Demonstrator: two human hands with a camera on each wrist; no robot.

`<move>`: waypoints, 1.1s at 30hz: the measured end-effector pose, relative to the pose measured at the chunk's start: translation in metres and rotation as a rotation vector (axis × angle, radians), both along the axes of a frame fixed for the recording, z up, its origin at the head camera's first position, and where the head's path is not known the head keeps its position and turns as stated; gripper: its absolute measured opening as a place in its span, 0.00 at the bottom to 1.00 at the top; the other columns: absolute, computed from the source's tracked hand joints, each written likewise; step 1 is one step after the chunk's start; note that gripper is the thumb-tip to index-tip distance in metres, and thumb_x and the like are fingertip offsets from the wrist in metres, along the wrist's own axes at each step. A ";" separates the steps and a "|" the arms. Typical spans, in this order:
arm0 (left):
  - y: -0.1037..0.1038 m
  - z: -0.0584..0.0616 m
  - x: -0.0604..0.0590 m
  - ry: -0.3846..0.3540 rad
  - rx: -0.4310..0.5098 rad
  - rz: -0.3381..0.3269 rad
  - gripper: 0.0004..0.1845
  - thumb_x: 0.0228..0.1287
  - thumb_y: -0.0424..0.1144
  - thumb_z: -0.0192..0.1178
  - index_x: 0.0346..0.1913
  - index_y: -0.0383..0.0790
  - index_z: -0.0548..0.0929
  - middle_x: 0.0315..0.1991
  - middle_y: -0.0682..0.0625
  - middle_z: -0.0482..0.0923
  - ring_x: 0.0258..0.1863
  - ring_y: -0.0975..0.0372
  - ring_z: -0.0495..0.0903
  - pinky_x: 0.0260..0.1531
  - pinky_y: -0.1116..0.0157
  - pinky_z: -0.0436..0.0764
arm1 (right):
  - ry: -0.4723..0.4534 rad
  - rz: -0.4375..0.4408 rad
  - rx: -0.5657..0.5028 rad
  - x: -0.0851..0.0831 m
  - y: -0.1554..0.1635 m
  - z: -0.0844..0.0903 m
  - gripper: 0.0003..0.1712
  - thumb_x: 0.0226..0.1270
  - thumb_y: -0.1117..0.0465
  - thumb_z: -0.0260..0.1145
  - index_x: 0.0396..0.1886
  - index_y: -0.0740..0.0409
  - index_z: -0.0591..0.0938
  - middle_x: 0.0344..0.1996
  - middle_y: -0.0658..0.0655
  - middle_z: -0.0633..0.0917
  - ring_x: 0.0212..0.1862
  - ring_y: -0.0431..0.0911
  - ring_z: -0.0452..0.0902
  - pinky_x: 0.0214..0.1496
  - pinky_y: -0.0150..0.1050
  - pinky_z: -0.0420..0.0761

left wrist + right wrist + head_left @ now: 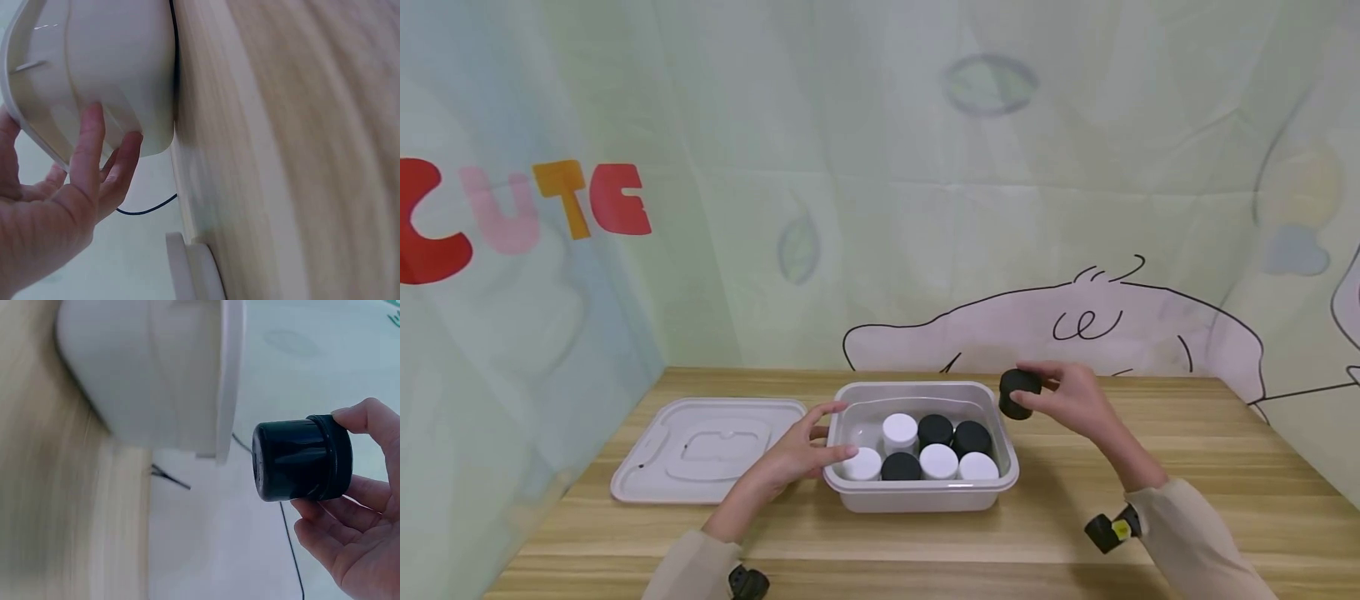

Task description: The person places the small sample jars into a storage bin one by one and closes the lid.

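Observation:
My right hand (1071,400) pinches a black lidded jar (1020,394) between thumb and fingers, in the air just beyond the right rim of a white plastic container (925,500). In the right wrist view the jar (303,459) is glossy, with a ridged lid, and is apart from the container wall (181,375). My left hand (797,450) holds the container's left side, thumb over the rim. Its fingers (90,137) press the outer wall in the left wrist view. Inside stand several jars with white lids (938,460) and 3 with black lids (936,430).
A white lid (722,450) lies flat on the wooden table (820,558), left of the container. A printed fabric backdrop (880,208) rises behind the table and along its left side.

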State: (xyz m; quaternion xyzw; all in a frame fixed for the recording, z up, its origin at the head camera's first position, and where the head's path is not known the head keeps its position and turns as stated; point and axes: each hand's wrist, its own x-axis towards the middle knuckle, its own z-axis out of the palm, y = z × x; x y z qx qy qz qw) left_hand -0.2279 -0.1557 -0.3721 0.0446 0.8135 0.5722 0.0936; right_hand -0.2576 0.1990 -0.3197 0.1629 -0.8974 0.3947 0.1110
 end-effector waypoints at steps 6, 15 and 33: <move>0.000 0.000 -0.001 0.000 -0.001 0.002 0.39 0.50 0.41 0.69 0.65 0.46 0.62 0.55 0.32 0.68 0.45 0.52 0.75 0.31 0.61 0.80 | 0.012 0.046 -0.039 -0.002 -0.023 0.004 0.24 0.52 0.63 0.69 0.48 0.70 0.79 0.45 0.68 0.81 0.47 0.58 0.77 0.51 0.50 0.75; -0.001 -0.001 -0.002 0.005 0.012 -0.010 0.40 0.49 0.41 0.69 0.65 0.45 0.62 0.55 0.31 0.69 0.44 0.53 0.75 0.30 0.61 0.80 | -0.026 0.109 -0.024 -0.007 -0.067 0.000 0.24 0.52 0.60 0.69 0.48 0.67 0.80 0.44 0.65 0.82 0.45 0.54 0.79 0.50 0.48 0.76; -0.002 0.000 -0.004 0.004 0.032 -0.048 0.39 0.51 0.41 0.68 0.65 0.44 0.61 0.55 0.31 0.68 0.43 0.53 0.76 0.31 0.61 0.80 | -0.032 0.268 0.088 -0.006 -0.138 -0.012 0.24 0.54 0.58 0.68 0.50 0.66 0.79 0.25 0.53 0.80 0.25 0.41 0.68 0.24 0.29 0.66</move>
